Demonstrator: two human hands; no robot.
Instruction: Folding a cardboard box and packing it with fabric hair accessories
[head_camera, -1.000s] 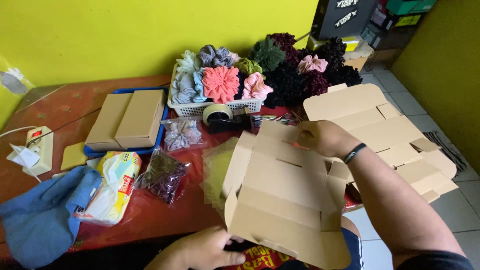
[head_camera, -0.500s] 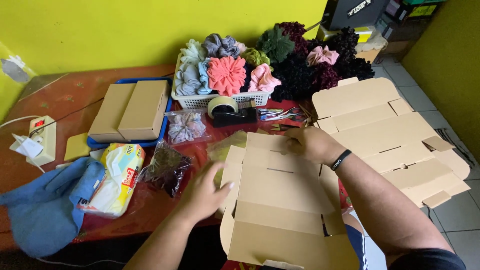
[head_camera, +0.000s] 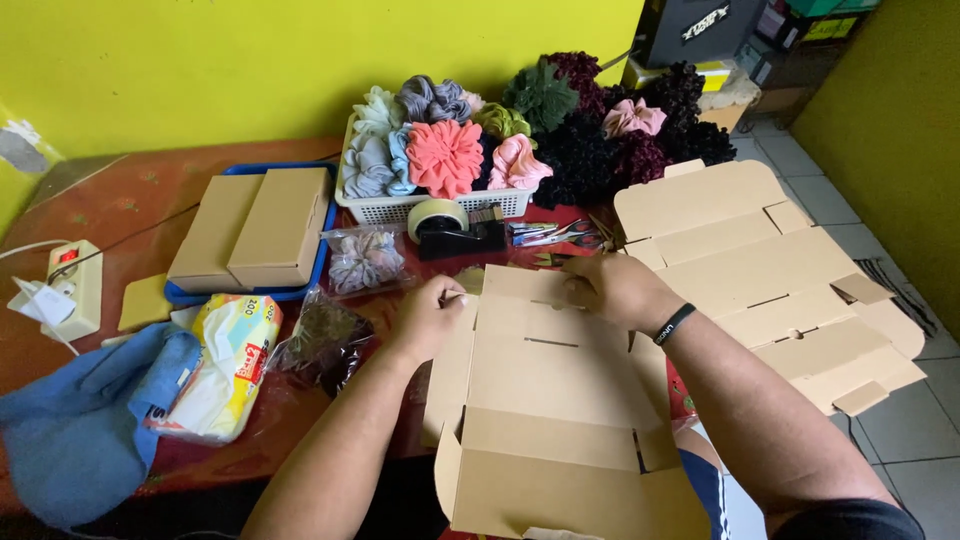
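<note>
Right now both hands work on a half-folded cardboard box (head_camera: 550, 400) that lies open at the near edge of the red table (head_camera: 130, 200), at about six o'clock in the view. The left hand (head_camera: 428, 315) is curled, its fingertips pinching the far left corner of the box's lid flap, at roughly ten o'clock from the box's middle. The right hand (head_camera: 612, 288), with a dark band at the wrist, is curled too, its fingers closed over the far edge of the same flap at about one o'clock. Neither hand lies flat; both grip cardboard.

At three o'clock from the box a stack of flat, unfolded box blanks (head_camera: 770, 270) hangs over the table's edge. At twelve o'clock sit a tape dispenser (head_camera: 450, 228) and, beyond it, a white basket (head_camera: 400, 208) heaped with fabric scrunchies. At ten o'clock a blue tray (head_camera: 250, 292) carries two closed boxes. A bagged scrunchie (head_camera: 365, 260) lies between the tray and the dispenser, and a blue cloth (head_camera: 80, 430) lies at nine o'clock.
</note>
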